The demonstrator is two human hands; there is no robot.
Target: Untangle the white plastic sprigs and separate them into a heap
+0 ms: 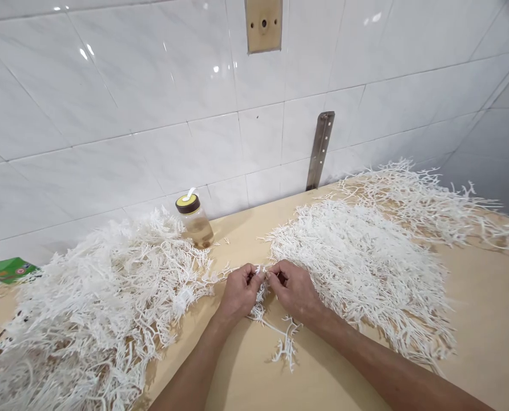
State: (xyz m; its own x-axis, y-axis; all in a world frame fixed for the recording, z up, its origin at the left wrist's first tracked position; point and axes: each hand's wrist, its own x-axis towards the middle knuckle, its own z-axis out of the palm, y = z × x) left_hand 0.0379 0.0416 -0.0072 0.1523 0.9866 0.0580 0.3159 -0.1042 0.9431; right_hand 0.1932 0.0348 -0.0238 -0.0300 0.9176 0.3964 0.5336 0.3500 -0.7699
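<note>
My left hand [240,290] and my right hand [295,288] meet at the middle of the table, fingertips almost touching. Both pinch a thin white branched plastic piece [285,347], whose twigs hang below the hands and spread toward the table's near side. The exact spot held is partly hidden by my fingers. Left of my left hand lies a tall tangled heap of white branched pieces [109,274]. Just right of my right hand spreads a flatter pile of white twig-like pieces [361,268].
A jar with a yellow and brown lid [198,225], partly filled with brownish liquid, stands near the tiled wall. A perforated metal strip [320,151] leans on the wall. Looser white branches [425,202] lie at back right. A green package [10,269] sits far left.
</note>
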